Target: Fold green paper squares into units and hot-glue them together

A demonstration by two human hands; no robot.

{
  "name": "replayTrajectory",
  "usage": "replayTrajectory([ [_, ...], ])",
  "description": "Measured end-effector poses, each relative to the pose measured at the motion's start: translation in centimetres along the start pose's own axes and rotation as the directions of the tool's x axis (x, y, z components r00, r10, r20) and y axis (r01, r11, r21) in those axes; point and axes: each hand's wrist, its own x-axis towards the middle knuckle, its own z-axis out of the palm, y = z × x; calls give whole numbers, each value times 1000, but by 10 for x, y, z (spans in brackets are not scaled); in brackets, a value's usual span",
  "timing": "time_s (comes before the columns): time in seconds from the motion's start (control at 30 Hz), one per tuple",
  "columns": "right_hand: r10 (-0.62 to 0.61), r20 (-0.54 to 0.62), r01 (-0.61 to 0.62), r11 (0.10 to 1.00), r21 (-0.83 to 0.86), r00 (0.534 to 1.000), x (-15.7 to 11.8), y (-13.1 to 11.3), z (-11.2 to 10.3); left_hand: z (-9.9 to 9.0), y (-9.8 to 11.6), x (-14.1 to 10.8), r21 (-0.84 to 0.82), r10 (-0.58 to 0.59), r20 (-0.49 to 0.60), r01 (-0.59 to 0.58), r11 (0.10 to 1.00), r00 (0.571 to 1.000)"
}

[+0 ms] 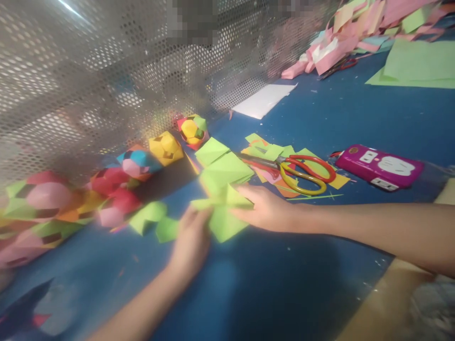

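Observation:
Between my two hands is a folded piece of light green paper (pixel 227 220), its flaps standing out in several directions. My left hand (pixel 190 239) pinches its left side, slightly blurred. On the right edge, my right hand (pixel 261 208) grips it between thumb and fingers. Just behind lies a stack of folded green paper squares (pixel 223 166). Scissors with red and yellow handles (pixel 291 170) rest on a heap of coloured paper scraps (pixel 263 144), beyond my right hand. Curled green paper pieces (pixel 149 215) lie left of my left hand.
Colourful folded paper balls (pixel 165 148) line the perforated metal panel (pixel 142 71) at left. A purple case (pixel 380 166) lies right on the blue table (pixel 284 279). White paper (pixel 265 100), green sheets (pixel 421 64) and a pink paper pile (pixel 334 52) with another pair of scissors (pixel 336 67) are farther back.

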Motion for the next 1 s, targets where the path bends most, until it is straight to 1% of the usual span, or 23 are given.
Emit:
replayTrajectory([
  [0.07,13,-12,-12,999,32,1000,0,-1,-1,0,1,-1,20,21,1,-21,1000,1000],
  [0.17,102,-66,-95,990,100,993,2,2,-1,-1,0,-2,66,49,-2,-49,997,999],
  [0.23,149,-74,-137,979,150,986,4,4,0,-2,0,-2,89,58,3,-58,994,998],
  [0.4,247,-37,-230,938,260,968,6,1,-1,-3,-2,-3,113,86,1,-86,990,996],
  [0.53,350,17,-327,855,404,937,6,-8,-3,-2,-2,-3,121,105,14,-106,987,994],
  [0.63,412,44,-388,811,438,910,6,-11,-3,-3,-4,-3,132,114,15,-115,984,993],
  [0.77,368,21,-340,834,435,929,6,-7,-1,-4,-5,-5,170,134,8,-134,976,991],
  [0.83,334,9,-305,850,429,943,6,-3,0,-4,-3,-7,229,169,0,-164,959,986],
  [0.9,300,-5,-272,871,409,954,6,1,1,-3,-1,-10,324,218,5,-208,923,976],
  [1.0,252,-8,-230,897,376,968,5,1,1,-1,2,-14,453,289,65,-286,844,955],
])
